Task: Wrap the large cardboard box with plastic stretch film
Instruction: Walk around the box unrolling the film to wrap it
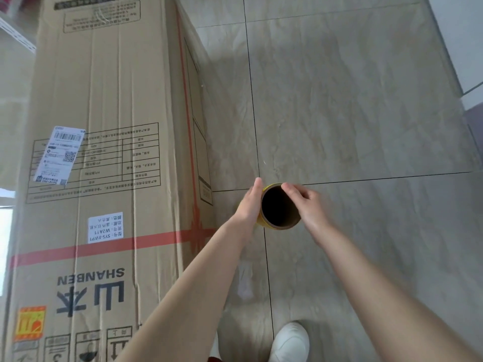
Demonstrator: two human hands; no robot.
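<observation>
Head view looks end-on at the yellow-rimmed roll on a brown cardboard core (285, 227), so only its round rim and dark hollow show. Its length is hidden behind that opening, and whether clear film is wound on it cannot be made out. No film can be told for certain on the tall brown cardboard box (109, 100) either, though a faint sheen lies over its left edge. The box's top and bottom are cut off by the frame, its printed text reads upside down, and the small type on the white shipping label (60, 155) is too fine to read. A white sticker (105, 228) sits above a red printed band (104, 246) on the same face.

The roll is held in the air just to the right of the box, off its near corner and over the beige tiled floor (352, 100).

The left hand (248, 205) lies against the side of the roll nearer the box, fingers straight and together, flat on it; its thumb is hidden.

The right hand (307, 205) is on the side away from the box, its fingers curled over the rim, gripping the roll. Both forearms are bare.

Below the roll, also right of the box, a white shoe (288, 340) stands on the floor, its heel cut off by the frame's lower edge.
</observation>
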